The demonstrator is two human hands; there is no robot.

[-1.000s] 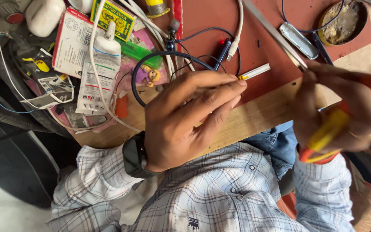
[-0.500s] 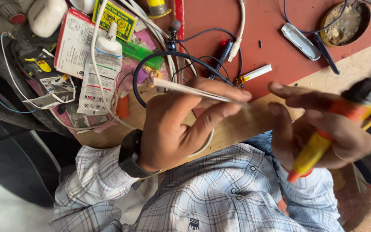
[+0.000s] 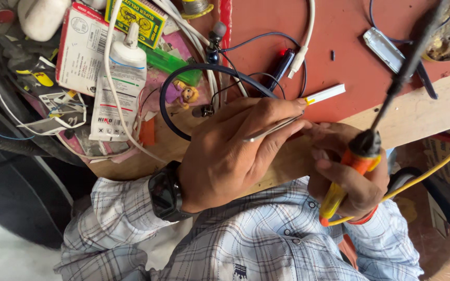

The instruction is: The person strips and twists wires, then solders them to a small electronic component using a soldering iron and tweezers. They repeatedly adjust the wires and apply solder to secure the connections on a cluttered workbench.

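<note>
Tweezers (image 3: 272, 128) pinched in left hand (image 3: 230, 156) over the bench edge (image 3: 423, 112); right hand (image 3: 347, 177) fisted round the soldering iron (image 3: 363, 151), tip raised over the red mat (image 3: 350, 31). Looks like solder prep; next needs tip lowered to tweezer point.

My bench is a bare wooden top (image 3: 423, 112) under a red mat (image 3: 350, 31), evenly lit (no hard shadows), with dark cables (image 3: 6, 140) and pale floor (image 3: 6, 255) off its edge.
</note>
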